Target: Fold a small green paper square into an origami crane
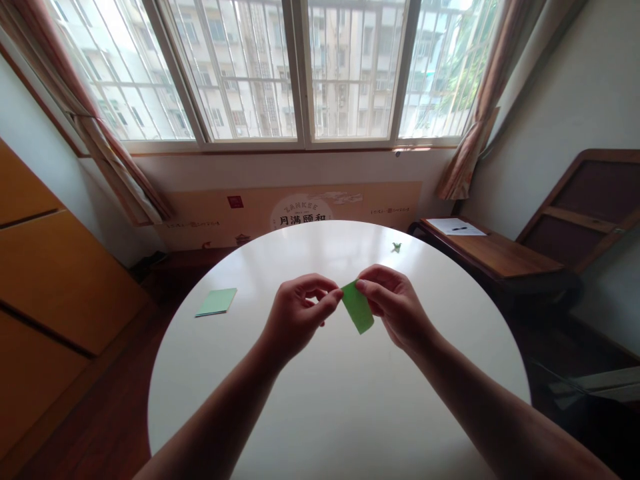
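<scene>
A green piece of folded paper [359, 312] hangs between my two hands above the white round table [320, 413]. My left hand [303, 310] pinches its upper left corner between thumb and forefinger. At the upper right edge, the thumb and fingers of my right hand [395, 300] close on the same paper. Its lower end dangles free and looks slightly curved. Farther back on the table lies a small green folded-paper figure [397, 247]. To the left of my left hand rests a stack of light green square paper [217, 302].
Beyond the table's right side stands a wooden bench [520, 257] bearing a white sheet [456, 227] with a dark pen on it. A printed cardboard panel [200, 207] is behind the table, below the barred window. Orange-brown cabinets [60, 280] stand on the left.
</scene>
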{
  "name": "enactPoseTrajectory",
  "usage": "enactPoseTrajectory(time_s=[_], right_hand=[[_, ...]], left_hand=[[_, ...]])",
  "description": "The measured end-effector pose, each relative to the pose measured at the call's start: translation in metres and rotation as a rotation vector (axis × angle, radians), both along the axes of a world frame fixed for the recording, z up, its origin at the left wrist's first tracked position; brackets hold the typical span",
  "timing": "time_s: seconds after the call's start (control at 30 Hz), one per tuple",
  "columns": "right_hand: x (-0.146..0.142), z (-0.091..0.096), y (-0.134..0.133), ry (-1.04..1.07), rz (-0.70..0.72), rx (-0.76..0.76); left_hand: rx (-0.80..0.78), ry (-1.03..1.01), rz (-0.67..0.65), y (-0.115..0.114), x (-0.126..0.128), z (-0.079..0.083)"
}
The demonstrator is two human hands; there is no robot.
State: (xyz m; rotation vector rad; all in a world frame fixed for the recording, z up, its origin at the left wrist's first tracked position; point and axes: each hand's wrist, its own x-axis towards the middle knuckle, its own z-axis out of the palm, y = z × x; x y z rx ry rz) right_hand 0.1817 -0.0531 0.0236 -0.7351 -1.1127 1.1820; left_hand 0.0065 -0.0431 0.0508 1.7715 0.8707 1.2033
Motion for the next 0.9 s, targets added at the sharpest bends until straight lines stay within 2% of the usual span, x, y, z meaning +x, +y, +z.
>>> enactPoseTrajectory(time_s=[0.2,0.43,0.53,0.67,0.83,0.9], right_hand=[[0.001,0.0,0.004,0.017,-0.019,-0.018],[0.0,-0.004,0.007,-0.034,-0.005,0.031],[0.0,-0.005,0.008,-0.037,-0.005,0.035],[0.0,-0.005,0.008,-0.043,0.003,0.006],[-0.003,-0.005,0.009,-0.153,0.15,-0.014],[-0.004,-0.007,0.01,-0.178,0.157,-0.016]], left_hand=[[-0.009,0.023,0.004,0.004,0.001,-0.004],[0.097,0.093,0.055,0.003,0.001,-0.006],[0.086,0.1,0.055,0.003,0.001,-0.006],[-0.01,0.031,0.054,0.007,0.0,-0.006],[-0.076,-0.148,0.144,0.014,-0.003,-0.006],[-0.08,-0.183,0.174,0.015,-0.003,-0.008]])
